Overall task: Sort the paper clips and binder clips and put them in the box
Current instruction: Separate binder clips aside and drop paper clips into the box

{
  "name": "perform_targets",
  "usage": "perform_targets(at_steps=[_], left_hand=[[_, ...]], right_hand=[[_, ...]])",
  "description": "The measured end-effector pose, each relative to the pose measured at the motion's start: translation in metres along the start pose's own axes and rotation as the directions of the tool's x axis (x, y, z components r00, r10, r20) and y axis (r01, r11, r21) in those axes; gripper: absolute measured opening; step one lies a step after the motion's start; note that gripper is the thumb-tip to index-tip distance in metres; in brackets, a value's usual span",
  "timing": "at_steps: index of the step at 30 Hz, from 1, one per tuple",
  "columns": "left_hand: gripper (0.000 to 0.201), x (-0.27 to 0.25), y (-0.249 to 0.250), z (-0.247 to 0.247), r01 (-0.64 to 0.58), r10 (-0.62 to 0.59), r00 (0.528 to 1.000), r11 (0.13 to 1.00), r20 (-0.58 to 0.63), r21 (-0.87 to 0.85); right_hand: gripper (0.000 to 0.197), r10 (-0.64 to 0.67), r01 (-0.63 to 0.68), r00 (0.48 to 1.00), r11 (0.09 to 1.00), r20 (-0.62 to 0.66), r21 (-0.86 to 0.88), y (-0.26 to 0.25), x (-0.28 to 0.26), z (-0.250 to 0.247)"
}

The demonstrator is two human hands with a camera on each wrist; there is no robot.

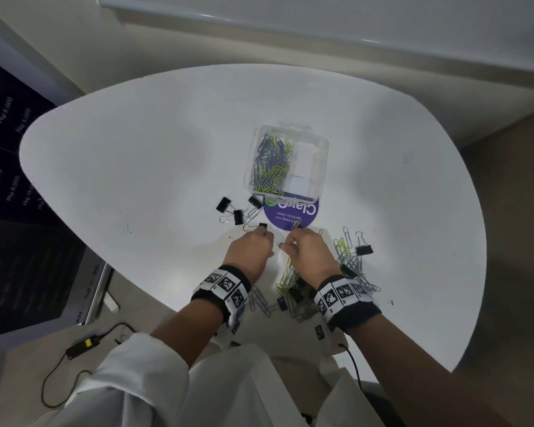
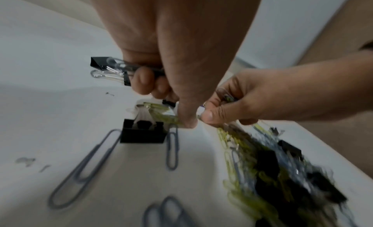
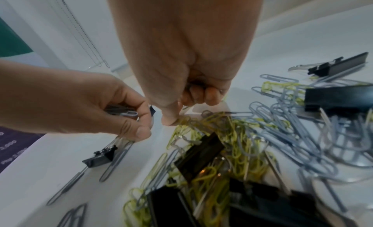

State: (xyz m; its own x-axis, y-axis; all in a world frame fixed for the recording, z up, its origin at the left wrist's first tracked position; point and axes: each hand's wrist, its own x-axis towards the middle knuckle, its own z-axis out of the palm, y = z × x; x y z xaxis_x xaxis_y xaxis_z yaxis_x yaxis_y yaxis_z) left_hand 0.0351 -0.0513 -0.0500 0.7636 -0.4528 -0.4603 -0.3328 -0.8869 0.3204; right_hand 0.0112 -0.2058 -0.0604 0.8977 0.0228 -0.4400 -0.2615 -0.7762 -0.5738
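**Both hands loaded, working the edge of the clip pile**

The mixed pile (image 1: 321, 285) of grey and yellow-green paper clips and black binder clips lay low and right of centre in the head view, under and around the right wrist. The clear box (image 1: 287, 163) stood above it at frame centre, paper clips (image 1: 272, 164) filling its left part, its right part apparently empty. Three binder clips (image 1: 238, 208) waited just left of the box's near corner.

The left hand (image 1: 252, 248) had its fingers curled round black binder clips (image 2: 110, 69), thumb tip down beside a yellow-green clip. The right hand (image 1: 309, 251) pinched a yellow-green paper clip (image 3: 182, 120) at the pile's edge, further clips apparently bunched in its curled fingers.

The clips looked interlocked, so the pinched one likely wanted a slow lift with a small shake to shed hangers-on. Each hand keeping to one kind seemed wisest.
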Motion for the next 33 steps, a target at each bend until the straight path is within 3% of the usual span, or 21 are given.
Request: perform_targets(at_steps=[4, 9, 12, 14, 18, 22, 25, 27, 30, 33], left_hand=[[0.015, 0.006, -0.01, -0.011, 0.014, -0.023, 1.0, 0.925, -0.017, -0.379], [0.018, 0.032, -0.011, -0.075, 0.078, -0.255, 0.959, 0.655, -0.123, -0.752], [0.015, 0.066, -0.016, -0.1, 0.158, -0.384, 0.922, 0.473, -0.042, -0.867], [0.016, 0.086, -0.02, -0.106, 0.191, -0.384, 0.923, 0.397, 0.026, -0.898], [0.03, 0.1, -0.023, -0.108, 0.232, -0.424, 0.905, 0.443, 0.026, -0.866], [0.031, 0.083, -0.019, -0.106, 0.14, -0.399, 0.907, 0.59, -0.136, -0.795], [0.027, 0.067, -0.025, -0.096, -0.007, -0.275, 0.899, 0.77, -0.341, -0.638], [0.031, 0.059, -0.032, -0.082, -0.04, -0.149, 0.909, 0.898, -0.39, -0.437], [0.038, 0.047, -0.036, -0.065, -0.063, -0.041, 0.939, 0.956, -0.342, -0.287], [0.036, 0.041, -0.037, -0.052, -0.095, 0.016, 0.935, 0.973, -0.354, -0.208]], right_hand=[[0.02, 0.06, -0.065, 0.997, 0.988, 0.037, 0.141, 0.002, -0.005, -0.013], [0.022, 0.116, -0.142, 0.989, 0.924, 0.094, 0.355, -0.001, -0.009, -0.032], [0.017, 0.136, -0.138, 0.99, 0.843, 0.042, 0.52, -0.017, 0.008, -0.046], [0.016, 0.146, -0.126, 0.989, 0.804, 0.012, 0.581, -0.031, 0.028, -0.055], [0.018, 0.173, -0.113, 0.984, 0.791, -0.042, 0.601, -0.052, 0.075, -0.064], [0.023, 0.196, -0.113, 0.977, 0.8, -0.079, 0.589, -0.064, 0.108, -0.06], [0.031, 0.196, -0.12, 0.979, 0.763, -0.05, 0.635, -0.064, 0.12, -0.052], [0.048, 0.188, -0.148, 0.982, 0.748, 0.007, 0.647, -0.065, 0.121, -0.049], [0.052, 0.158, -0.138, 0.987, 0.763, 0.026, 0.631, -0.068, 0.113, -0.05], [0.04, 0.035, 0.02, 0.994, 0.87, -0.101, 0.492, -0.066, 0.101, -0.054]])
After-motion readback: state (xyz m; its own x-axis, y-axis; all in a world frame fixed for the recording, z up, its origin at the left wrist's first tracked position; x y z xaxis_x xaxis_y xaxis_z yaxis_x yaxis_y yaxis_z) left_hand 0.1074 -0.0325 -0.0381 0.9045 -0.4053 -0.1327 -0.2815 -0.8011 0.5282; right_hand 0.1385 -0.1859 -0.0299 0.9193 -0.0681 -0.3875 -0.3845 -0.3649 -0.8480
